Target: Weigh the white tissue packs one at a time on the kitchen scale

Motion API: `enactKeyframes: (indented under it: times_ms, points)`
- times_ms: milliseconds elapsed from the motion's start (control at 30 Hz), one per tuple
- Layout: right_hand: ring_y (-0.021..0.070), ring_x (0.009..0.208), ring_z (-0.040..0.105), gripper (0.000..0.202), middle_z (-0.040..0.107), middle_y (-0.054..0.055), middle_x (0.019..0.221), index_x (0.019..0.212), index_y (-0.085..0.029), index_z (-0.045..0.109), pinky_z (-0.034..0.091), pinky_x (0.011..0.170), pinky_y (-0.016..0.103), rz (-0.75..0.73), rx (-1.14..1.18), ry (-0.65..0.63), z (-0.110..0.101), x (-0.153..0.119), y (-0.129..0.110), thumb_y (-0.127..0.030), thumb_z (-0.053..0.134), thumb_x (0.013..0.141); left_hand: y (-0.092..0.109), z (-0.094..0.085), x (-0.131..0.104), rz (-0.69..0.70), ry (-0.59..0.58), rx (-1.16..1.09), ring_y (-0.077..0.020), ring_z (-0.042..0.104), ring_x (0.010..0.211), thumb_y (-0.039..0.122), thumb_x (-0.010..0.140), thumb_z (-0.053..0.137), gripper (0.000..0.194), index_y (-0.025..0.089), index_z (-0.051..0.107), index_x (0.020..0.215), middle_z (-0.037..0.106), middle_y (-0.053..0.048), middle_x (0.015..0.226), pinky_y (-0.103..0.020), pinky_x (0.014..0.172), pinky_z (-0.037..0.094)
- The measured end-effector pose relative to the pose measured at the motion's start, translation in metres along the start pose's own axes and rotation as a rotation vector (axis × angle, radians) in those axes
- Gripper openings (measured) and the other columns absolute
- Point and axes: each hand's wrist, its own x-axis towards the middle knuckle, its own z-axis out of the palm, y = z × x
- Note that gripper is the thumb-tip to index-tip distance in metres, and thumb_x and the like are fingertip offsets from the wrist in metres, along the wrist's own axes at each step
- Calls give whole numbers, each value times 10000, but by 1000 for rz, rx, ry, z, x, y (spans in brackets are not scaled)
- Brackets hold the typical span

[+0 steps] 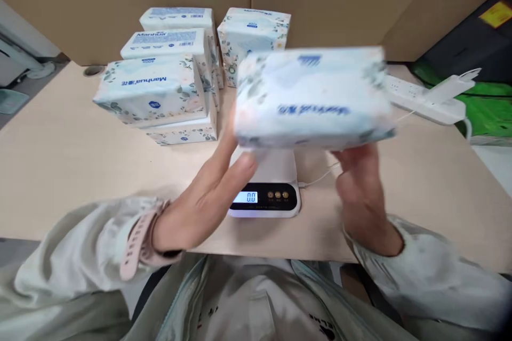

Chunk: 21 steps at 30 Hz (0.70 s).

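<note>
A floral tissue pack [312, 98], slightly blurred, is held up above a small white scale [266, 168] whose display reads 0.0. My left hand [208, 192] presses against the pack's left end, its thumb below the front edge. Under the pack's right part is my right hand [360, 189], its fingertips partly hidden by the pack. The scale's rear lies hidden beneath the raised pack.
Several similar packs [150, 88] are stacked at the back left, and another pack [256, 32] stands beside them. Cardboard [320, 0] walls the table's back. A white power strip [428, 101] lies at the right, with a thin cable running to the scale.
</note>
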Motion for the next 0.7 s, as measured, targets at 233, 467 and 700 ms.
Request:
enactKeyframes:
  times_ms: [233,467,700]
  points:
    - [304,1690,309,746,327,32,1817,1755,-375,188,291,1396,609,136,-72,-250,20,-25,13,-394,521,1087,-51,-15,-44,-137,-65,-6,-281,39,1738,544,1134,404,683,398,188,1766,141,69,1848,-484,1458,79]
    - [334,1685,338,742,329,6,1818,1755,-398,178,316,1386,646,80,-2,-108,15,-32,26,-376,505,1089,-84,-29,-48,-113,44,-69,-297,8,1744,628,1124,326,690,461,105,1756,85,133,1848,-532,1447,39]
    - [329,1667,374,710,375,-25,1799,1748,-408,210,379,1373,625,13,28,-84,13,-33,24,-315,449,1086,-86,-28,-50,-140,78,-157,-321,74,1739,712,1091,309,724,433,212,1753,162,89,1845,-561,1437,113]
